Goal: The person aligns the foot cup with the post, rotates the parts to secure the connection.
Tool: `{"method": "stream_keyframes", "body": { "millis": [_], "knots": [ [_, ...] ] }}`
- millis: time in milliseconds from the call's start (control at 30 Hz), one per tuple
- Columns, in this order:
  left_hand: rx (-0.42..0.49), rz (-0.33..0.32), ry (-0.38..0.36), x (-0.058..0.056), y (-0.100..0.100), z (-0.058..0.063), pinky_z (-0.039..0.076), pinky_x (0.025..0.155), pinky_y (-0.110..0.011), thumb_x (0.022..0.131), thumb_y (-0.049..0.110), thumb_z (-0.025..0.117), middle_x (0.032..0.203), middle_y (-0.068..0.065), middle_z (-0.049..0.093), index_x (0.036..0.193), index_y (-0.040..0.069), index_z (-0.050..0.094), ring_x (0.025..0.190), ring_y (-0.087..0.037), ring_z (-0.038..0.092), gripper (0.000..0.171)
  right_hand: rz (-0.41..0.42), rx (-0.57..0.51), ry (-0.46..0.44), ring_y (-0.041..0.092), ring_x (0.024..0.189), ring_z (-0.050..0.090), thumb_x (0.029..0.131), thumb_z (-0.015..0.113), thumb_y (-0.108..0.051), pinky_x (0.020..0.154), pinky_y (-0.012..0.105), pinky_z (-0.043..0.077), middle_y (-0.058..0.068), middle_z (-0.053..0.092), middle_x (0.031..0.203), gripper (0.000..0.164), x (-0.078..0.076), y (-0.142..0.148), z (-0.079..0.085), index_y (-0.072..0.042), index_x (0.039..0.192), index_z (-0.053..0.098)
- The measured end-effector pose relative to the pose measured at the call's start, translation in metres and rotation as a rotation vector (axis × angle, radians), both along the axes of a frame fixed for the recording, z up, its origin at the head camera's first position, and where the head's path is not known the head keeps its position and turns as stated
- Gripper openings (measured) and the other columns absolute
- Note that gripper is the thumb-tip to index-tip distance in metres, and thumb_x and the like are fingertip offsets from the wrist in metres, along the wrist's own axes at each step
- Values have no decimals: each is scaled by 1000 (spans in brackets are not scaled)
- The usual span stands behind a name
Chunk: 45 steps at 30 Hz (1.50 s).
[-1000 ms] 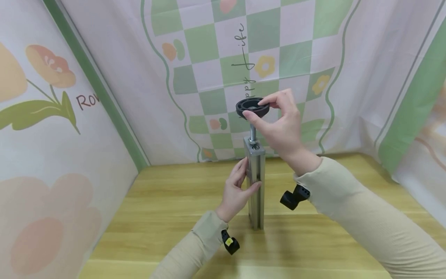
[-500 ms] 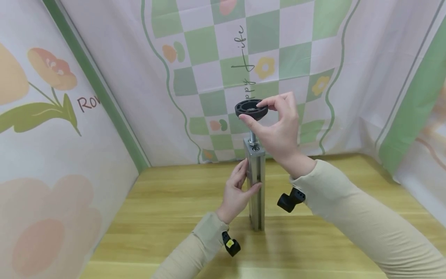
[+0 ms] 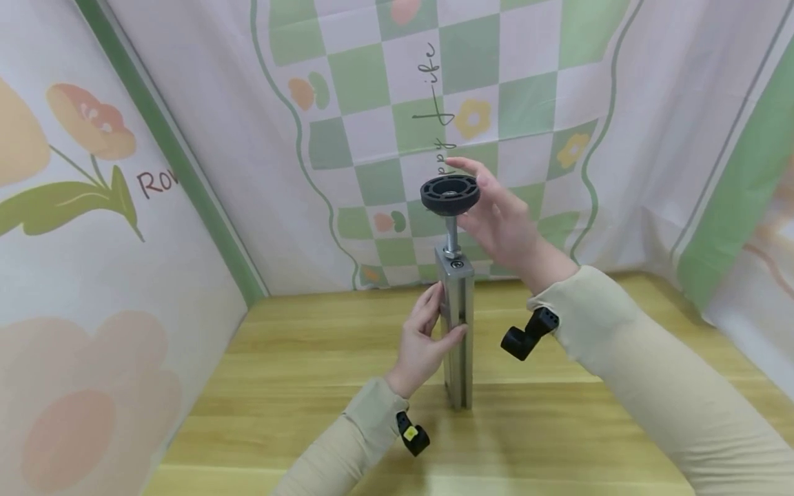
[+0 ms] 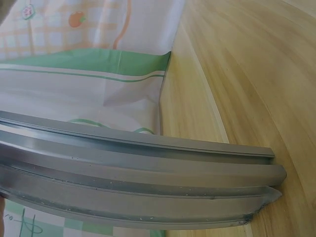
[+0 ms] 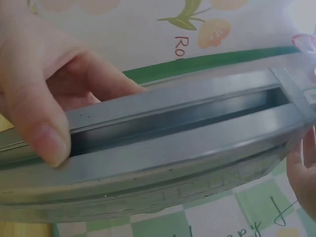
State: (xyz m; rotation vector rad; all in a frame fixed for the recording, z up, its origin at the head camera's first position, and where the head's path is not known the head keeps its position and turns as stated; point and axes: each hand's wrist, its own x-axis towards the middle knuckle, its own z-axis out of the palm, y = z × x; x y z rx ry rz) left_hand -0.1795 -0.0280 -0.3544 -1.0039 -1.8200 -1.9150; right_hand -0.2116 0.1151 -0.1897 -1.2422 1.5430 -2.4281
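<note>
An aluminium extrusion profile point(image 3: 460, 365) stands upright on the wooden table. My left hand point(image 3: 418, 348) grips it at mid-height, thumb on the near face and fingers round the far side. From its end plate rises a threaded stem point(image 3: 451, 235) with a nut at the base, topped by a round black levelling foot point(image 3: 450, 205). Just right of the foot is my right hand point(image 3: 507, 224), index finger extended past the rim and the thumb partly hidden behind the stem. Grooves of the profile point(image 4: 133, 173) fill the left wrist view; the left thumb point(image 5: 49, 143) shows in the right wrist view.
The wooden table point(image 3: 279, 358) reaches back to a white curtain point(image 3: 633, 151) with green checks. Another printed curtain point(image 3: 74, 289) closes off the left side. A black wrist camera mount point(image 3: 527, 335) hangs below the right cuff, and another mount point(image 3: 413, 434) below the left.
My right hand has let go of the levelling foot's rim, its thumb moving from the near side to behind the stem. The left hand and the profile have hardly moved.
</note>
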Motion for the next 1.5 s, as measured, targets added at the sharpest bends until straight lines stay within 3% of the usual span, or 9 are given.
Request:
{"method": "stream_keyframes", "body": {
  "millis": [133, 400, 833, 1500],
  "knots": [
    [-8, 2, -5, 0, 0, 0, 34, 112, -32, 82, -13, 64, 145, -28, 30, 141, -11, 29, 131, -40, 39, 68, 101, -16, -14, 19, 115, 51, 98, 41, -33, 101, 28, 42, 9, 51, 127, 39, -2, 1, 0, -14, 132, 41],
    [-5, 3, -18, -1, 0, 0, 33, 112, -30, 82, -13, 64, 146, -27, 31, 141, -10, 30, 132, -38, 38, 68, 105, -49, 12, 21, 115, 52, 99, 39, -25, 97, 27, 44, 7, 55, 126, 32, -1, -1, -1, -13, 125, 54],
    [0, -1, -3, -1, 0, 0, 33, 112, -31, 81, -15, 63, 146, -27, 30, 142, -10, 28, 131, -37, 39, 71, -61, -23, 31, 18, 114, 52, 95, 52, -24, 97, 33, 38, 4, 59, 121, 13, 5, 0, -2, -18, 105, 58],
    [-6, 5, -6, -1, 0, -2, 33, 112, -30, 81, -15, 64, 145, -28, 30, 141, -12, 29, 131, -38, 39, 69, -202, -15, 96, 17, 111, 56, 94, 57, -20, 96, 30, 45, 2, 62, 116, 8, 11, 0, -2, -19, 100, 61]
  ]
}}
